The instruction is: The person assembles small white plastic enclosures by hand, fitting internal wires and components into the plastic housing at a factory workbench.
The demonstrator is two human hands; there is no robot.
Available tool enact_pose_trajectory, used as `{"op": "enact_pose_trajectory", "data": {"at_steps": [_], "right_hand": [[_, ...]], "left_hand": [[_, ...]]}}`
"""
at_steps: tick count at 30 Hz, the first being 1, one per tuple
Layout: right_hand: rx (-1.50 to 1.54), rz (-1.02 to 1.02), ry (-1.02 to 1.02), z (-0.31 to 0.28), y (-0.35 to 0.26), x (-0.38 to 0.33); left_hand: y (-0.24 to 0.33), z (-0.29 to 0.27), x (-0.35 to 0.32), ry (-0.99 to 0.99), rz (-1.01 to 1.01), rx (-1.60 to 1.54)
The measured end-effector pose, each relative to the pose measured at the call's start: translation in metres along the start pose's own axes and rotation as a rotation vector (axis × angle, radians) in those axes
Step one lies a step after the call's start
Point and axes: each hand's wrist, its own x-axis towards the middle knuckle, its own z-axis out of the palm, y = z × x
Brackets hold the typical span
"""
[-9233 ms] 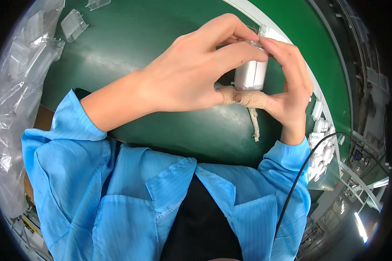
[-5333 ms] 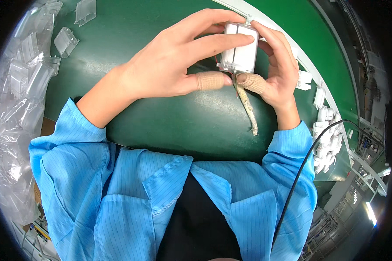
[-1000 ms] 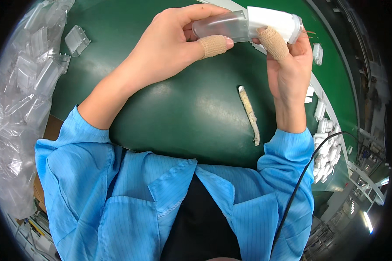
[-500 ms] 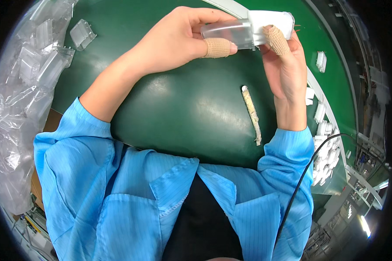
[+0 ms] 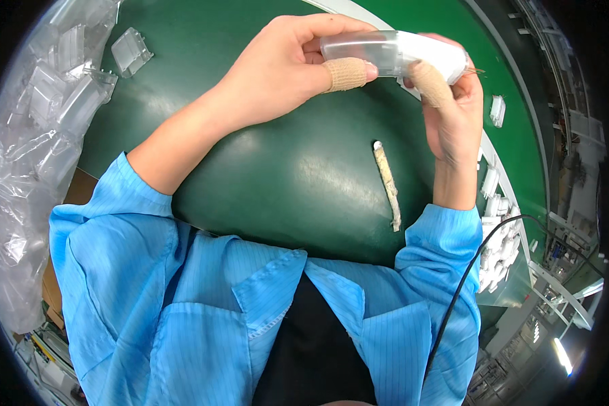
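Both my hands are clamped on one white device (image 5: 423,54), left hand (image 5: 284,68) on its clear sleeve (image 5: 355,51), right hand (image 5: 453,108) at the other end, above the green worktop (image 5: 284,183).

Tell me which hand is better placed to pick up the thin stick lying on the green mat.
Probably the right hand. The stick lies just below its wrist, while the left hand is farther off. Both now hold the white part in its clear cover.

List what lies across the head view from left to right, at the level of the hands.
Clear plastic bags → clear plastic cases → left hand → clear sleeve → white device → right hand → small white part.
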Motion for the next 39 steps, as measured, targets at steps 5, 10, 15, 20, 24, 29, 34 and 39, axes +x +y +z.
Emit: {"op": "enact_pose_trajectory", "data": {"at_steps": [5,10,15,20,24,29,34,39], "right_hand": [[0.164,-0.11,-0.012,0.011,-0.001,-0.002],[0.094,-0.149,-0.056,0.016,-0.006,0.003],[-0.165,-0.02,-0.038,0.017,-0.013,0.0],[-0.027,0.108,0.012,0.016,-0.006,0.004],[0.469,0.216,-0.067,0.009,0.001,0.003],[0.835,0.364,-0.331,0.02,0.011,-0.005],[0.992,0.41,-0.372,0.038,0.01,-0.01],[0.95,0.44,-0.278,0.04,0.018,-0.011]], "left_hand": [[-0.003,0.002,-0.003,0.001,0.0,-0.011],[0.004,-0.004,-0.003,-0.044,-0.093,-0.062],[0.0,-0.006,0.001,-0.098,-0.056,-0.022],[0.007,-0.005,0.0,-0.13,-0.055,0.012],[0.012,-0.015,0.003,-0.217,-0.214,-0.46],[0.008,-0.005,0.003,-0.306,0.043,-0.219],[0.013,-0.004,0.0,-0.319,0.047,-0.238],[0.013,-0.005,0.001,-0.242,0.056,-0.22]]}}
